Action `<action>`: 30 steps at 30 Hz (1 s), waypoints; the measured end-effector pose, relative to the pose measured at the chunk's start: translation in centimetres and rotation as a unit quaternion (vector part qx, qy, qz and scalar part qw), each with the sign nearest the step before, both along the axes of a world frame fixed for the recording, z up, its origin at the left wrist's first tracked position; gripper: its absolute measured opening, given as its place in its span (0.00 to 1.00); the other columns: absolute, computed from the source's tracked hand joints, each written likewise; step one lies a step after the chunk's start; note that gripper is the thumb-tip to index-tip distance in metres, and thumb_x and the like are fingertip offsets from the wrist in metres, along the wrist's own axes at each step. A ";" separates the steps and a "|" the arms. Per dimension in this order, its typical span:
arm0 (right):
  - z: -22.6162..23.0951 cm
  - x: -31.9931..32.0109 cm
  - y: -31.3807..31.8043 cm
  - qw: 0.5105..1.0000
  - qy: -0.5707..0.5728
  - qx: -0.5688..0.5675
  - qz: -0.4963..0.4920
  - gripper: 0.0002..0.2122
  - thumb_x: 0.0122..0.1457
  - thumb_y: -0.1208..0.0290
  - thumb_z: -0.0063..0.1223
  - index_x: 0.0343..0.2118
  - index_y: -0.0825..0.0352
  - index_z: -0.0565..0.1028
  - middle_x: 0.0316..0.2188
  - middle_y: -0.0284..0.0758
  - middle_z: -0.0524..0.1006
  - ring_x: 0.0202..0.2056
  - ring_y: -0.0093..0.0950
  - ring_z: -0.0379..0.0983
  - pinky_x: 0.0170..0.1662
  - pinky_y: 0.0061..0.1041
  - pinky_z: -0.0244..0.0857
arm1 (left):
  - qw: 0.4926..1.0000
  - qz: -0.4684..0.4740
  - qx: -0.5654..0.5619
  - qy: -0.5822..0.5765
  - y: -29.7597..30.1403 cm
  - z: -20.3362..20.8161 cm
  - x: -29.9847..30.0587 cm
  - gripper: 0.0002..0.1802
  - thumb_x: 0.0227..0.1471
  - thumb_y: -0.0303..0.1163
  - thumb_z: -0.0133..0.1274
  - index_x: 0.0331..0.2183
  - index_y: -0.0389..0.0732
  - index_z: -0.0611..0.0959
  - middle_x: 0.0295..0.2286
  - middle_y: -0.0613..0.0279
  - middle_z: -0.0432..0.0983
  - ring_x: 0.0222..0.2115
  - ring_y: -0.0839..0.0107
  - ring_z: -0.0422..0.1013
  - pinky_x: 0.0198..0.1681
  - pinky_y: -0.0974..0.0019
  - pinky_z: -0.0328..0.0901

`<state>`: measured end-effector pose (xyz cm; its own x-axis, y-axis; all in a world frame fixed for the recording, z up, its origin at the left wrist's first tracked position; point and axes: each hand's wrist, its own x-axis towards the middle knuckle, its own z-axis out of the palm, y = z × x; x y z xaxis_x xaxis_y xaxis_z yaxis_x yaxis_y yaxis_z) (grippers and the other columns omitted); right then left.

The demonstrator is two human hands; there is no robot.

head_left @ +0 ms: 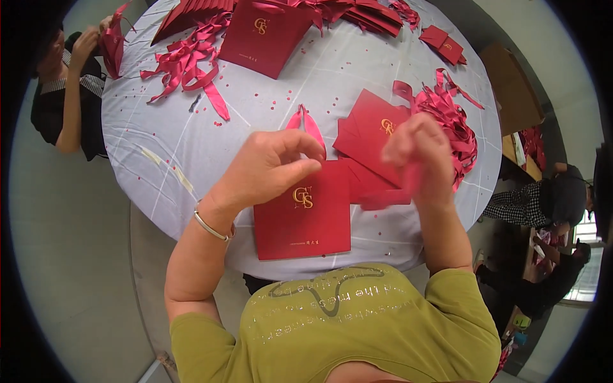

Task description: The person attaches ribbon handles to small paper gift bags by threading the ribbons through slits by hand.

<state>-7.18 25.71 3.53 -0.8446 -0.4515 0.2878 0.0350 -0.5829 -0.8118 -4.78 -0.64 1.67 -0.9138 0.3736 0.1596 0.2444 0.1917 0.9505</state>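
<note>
A flat red paper gift bag [302, 220] with gold print lies in front of me at the table's near edge. My left hand [271, 166] is over its top edge, fingers curled toward the thumb; whatever is between the tips is hidden. A pink ribbon loop [311, 129] rises just behind those fingers. On the right, my right hand [421, 150] is raised and smeared by motion, its fingers closed. From it hangs a pink ribbon [414, 180], also blurred. Beneath and beside that hand lie several more red bags [365, 137], overlapping.
Loose pink ribbons heap at the right [456, 137] and far left [198, 60] of the round, white-covered table [159, 127]. A larger red bag [263, 35] and stacked bags [367, 19] lie at the back. A person [70, 96] handles a red bag at left; others work at right.
</note>
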 end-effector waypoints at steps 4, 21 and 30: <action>1.4 1.2 0.2 0.963 0.123 0.193 -0.143 0.06 0.58 0.86 0.45 0.36 0.72 0.71 0.28 0.35 0.76 0.29 0.20 0.72 0.33 0.19 0.68 | 0.962 0.033 -0.230 0.140 0.2 -0.3 -0.1 0.09 0.45 0.24 0.61 0.34 0.39 0.83 0.24 0.62 0.79 0.22 0.74 0.74 0.27 0.72 0.68; -2.7 2.6 -2.8 0.843 0.277 0.461 0.011 0.05 0.50 0.79 0.60 0.31 0.68 0.77 0.26 0.36 0.78 0.27 0.31 0.76 0.30 0.27 0.69 | 0.965 -0.012 -0.263 -0.010 -0.1 -0.2 0.0 0.08 0.42 0.25 0.63 0.30 0.36 0.84 0.22 0.55 0.79 0.23 0.65 0.76 0.29 0.65 0.68; -2.5 2.8 -2.8 0.827 0.310 0.469 0.004 0.05 0.48 0.78 0.59 0.30 0.67 0.78 0.26 0.36 0.77 0.28 0.33 0.76 0.30 0.30 0.70 | 0.970 -0.036 -0.223 -0.089 0.0 0.1 -0.3 0.07 0.44 0.23 0.62 0.30 0.34 0.84 0.22 0.58 0.80 0.22 0.75 0.73 0.28 0.69 0.68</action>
<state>-4.36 22.95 1.07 -0.6622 -0.7263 0.1844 -0.5569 0.3123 -0.7697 -5.09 -0.68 1.77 -0.8811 0.4325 -0.1914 0.1110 0.5826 0.8052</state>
